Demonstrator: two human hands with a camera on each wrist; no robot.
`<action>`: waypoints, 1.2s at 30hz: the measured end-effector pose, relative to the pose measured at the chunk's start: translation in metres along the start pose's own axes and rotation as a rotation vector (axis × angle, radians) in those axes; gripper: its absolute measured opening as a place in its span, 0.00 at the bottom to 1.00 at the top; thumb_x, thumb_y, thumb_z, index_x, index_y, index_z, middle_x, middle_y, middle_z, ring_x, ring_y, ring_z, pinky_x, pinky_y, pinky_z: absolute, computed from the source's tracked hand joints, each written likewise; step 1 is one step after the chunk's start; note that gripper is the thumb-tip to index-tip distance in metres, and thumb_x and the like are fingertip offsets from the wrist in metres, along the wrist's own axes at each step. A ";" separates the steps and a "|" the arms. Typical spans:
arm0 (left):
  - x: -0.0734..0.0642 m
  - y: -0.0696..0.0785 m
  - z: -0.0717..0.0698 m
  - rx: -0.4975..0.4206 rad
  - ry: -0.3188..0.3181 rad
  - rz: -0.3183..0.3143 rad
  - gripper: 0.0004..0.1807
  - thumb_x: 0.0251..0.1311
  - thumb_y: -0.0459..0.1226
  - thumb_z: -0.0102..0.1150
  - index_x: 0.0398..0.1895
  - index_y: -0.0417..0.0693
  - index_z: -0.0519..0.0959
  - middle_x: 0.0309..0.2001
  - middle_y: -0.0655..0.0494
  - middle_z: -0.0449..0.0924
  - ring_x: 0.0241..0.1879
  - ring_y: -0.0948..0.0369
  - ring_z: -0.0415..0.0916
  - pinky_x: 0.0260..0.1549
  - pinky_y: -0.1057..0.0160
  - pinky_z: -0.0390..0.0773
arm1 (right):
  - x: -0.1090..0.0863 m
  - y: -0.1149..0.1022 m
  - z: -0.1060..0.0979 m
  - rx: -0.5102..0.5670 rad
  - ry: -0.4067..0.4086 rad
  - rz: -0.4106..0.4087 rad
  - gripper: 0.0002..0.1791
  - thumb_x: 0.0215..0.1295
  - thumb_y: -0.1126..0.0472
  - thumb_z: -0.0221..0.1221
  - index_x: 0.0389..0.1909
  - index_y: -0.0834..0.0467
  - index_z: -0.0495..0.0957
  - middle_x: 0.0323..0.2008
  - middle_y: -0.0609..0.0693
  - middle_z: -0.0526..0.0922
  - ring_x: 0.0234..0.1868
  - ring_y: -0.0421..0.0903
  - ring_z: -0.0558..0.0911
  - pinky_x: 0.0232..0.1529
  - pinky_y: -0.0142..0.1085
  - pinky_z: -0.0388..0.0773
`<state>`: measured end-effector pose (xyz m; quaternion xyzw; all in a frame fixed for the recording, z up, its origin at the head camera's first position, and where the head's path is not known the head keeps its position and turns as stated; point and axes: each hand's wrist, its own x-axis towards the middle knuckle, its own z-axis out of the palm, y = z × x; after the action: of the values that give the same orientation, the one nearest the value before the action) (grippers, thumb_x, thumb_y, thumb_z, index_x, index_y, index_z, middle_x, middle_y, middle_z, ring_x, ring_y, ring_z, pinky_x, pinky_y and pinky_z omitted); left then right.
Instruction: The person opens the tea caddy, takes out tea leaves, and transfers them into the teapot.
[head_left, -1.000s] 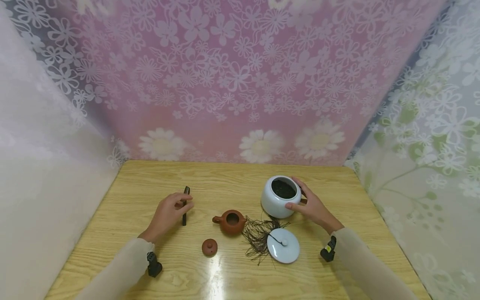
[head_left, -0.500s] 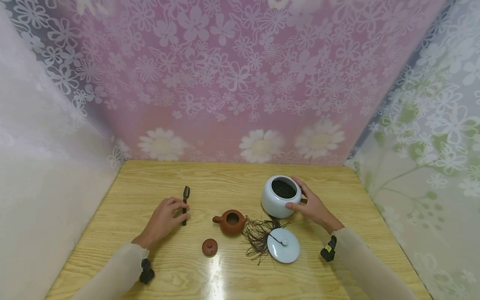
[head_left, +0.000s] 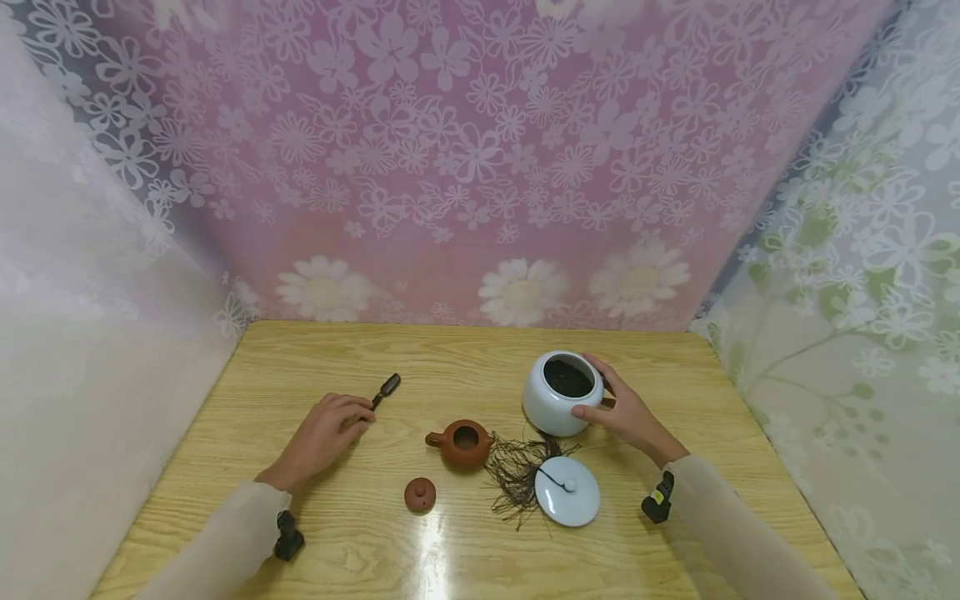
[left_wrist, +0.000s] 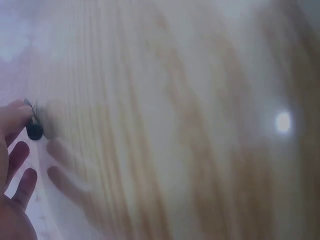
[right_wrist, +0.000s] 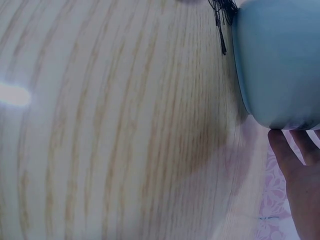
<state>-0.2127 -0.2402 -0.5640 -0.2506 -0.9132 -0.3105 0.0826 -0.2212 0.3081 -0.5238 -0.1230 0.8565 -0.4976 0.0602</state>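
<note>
My left hand [head_left: 322, 433] pinches the handle of a small dark tea scoop [head_left: 390, 385] on the left of the table. Its head points away and to the right, while most of the handle is hidden by the fingers. The dark round handle end [left_wrist: 34, 131] shows under the fingertips in the left wrist view. With thumb and fingers spread round its side, my right hand [head_left: 633, 421] holds a white lidless jar [head_left: 555, 415] standing on the table. Dark loose tea [head_left: 567, 378] fills part of it. In the right wrist view, fingertips touch the jar's wall [right_wrist: 280, 65].
Between the hands stands a reddish-brown clay teapot [head_left: 465, 457], uncovered, with its small lid [head_left: 420, 495] in front. A white jar lid [head_left: 567, 505] lies before the jar, beside a tangle of dark tassel threads [head_left: 517, 479]. Floral cloth [head_left: 465, 167] walls the table.
The scoop has swung from pointing straight away to pointing away and rightward. My left hand has shifted a little left and its grip has moved down the handle. Right hand and jar stay put.
</note>
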 end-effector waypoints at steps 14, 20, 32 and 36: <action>-0.006 -0.006 -0.009 0.010 0.038 -0.029 0.16 0.70 0.35 0.73 0.59 0.48 0.88 0.59 0.52 0.88 0.58 0.47 0.80 0.58 0.38 0.79 | -0.001 0.001 0.000 0.003 0.006 0.001 0.55 0.72 0.54 0.74 0.90 0.36 0.48 0.89 0.56 0.50 0.85 0.67 0.60 0.76 0.65 0.71; -0.016 -0.015 -0.018 0.045 -0.001 -0.076 0.17 0.70 0.42 0.75 0.59 0.52 0.88 0.54 0.55 0.85 0.57 0.49 0.78 0.58 0.37 0.76 | 0.000 0.001 0.000 -0.010 0.007 -0.007 0.55 0.73 0.55 0.73 0.90 0.38 0.48 0.89 0.57 0.50 0.84 0.68 0.61 0.76 0.65 0.71; -0.022 -0.023 -0.023 0.036 0.002 -0.073 0.11 0.74 0.39 0.70 0.55 0.51 0.90 0.48 0.59 0.87 0.48 0.57 0.77 0.49 0.49 0.78 | 0.001 0.001 0.000 -0.007 0.007 -0.011 0.55 0.72 0.55 0.74 0.90 0.38 0.49 0.88 0.57 0.52 0.84 0.68 0.61 0.75 0.67 0.71; -0.020 -0.025 -0.023 0.034 0.010 -0.095 0.11 0.75 0.39 0.69 0.56 0.50 0.90 0.48 0.57 0.86 0.49 0.55 0.78 0.47 0.50 0.79 | 0.001 0.001 0.000 -0.003 0.005 -0.011 0.56 0.72 0.55 0.74 0.90 0.38 0.48 0.88 0.57 0.52 0.84 0.68 0.61 0.75 0.66 0.71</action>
<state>-0.2081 -0.2792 -0.5651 -0.2039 -0.9288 -0.2999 0.0767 -0.2222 0.3083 -0.5252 -0.1266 0.8568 -0.4969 0.0550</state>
